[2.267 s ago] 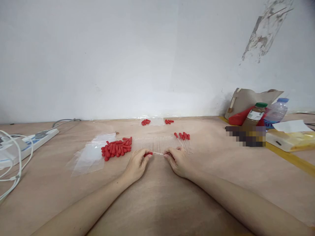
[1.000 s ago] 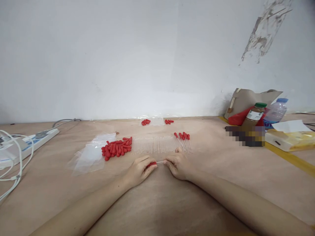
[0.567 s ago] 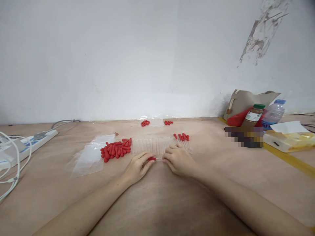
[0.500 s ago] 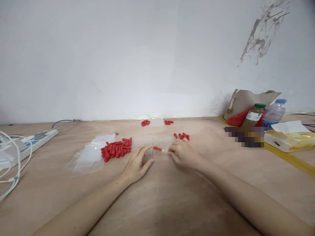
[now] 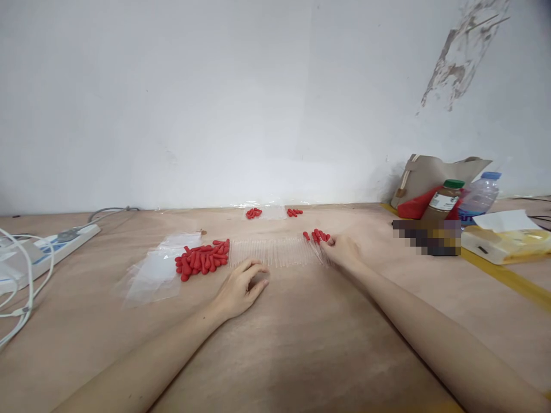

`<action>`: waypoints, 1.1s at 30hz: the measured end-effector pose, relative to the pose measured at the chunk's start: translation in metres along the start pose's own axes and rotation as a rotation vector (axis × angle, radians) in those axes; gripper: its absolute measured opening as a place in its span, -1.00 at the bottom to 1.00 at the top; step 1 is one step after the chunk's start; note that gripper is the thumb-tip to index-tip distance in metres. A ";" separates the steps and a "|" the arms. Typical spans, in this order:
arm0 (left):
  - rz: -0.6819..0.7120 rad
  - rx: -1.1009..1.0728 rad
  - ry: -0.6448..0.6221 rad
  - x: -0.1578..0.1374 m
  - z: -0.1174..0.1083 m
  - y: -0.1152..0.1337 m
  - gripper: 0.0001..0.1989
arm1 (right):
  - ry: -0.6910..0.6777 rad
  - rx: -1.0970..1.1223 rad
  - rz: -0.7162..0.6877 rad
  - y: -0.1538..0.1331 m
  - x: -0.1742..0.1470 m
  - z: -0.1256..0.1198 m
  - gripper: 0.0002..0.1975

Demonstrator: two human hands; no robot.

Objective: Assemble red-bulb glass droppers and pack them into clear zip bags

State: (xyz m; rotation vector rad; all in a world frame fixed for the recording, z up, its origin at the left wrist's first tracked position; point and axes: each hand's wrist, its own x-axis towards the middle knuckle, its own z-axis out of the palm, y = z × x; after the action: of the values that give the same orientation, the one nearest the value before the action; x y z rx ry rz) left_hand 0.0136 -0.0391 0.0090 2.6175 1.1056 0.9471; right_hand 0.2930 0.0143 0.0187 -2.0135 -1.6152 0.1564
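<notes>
Outward from beside the left hand, the right hand has swung to the red-bulbed droppers at its fingertips, fingers bunched; whether they grip one is hard to tell. Left fingers curl loosely around nothing, just short of the clear tubes. A sideways brush could roll them out of line.

1 head-worn view, facing forward and down, above tabletop

The brown table carries red bulbs and tubes.
</notes>
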 end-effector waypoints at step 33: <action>0.011 -0.016 -0.029 0.001 -0.001 0.001 -0.88 | -0.003 -0.168 -0.156 -0.014 -0.007 0.011 -0.78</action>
State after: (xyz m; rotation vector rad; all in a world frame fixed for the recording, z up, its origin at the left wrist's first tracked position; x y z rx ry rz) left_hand 0.0146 -0.0394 0.0107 2.6191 1.0730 0.9130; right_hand 0.2741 0.0136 0.0146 -1.9982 -1.8331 -0.0360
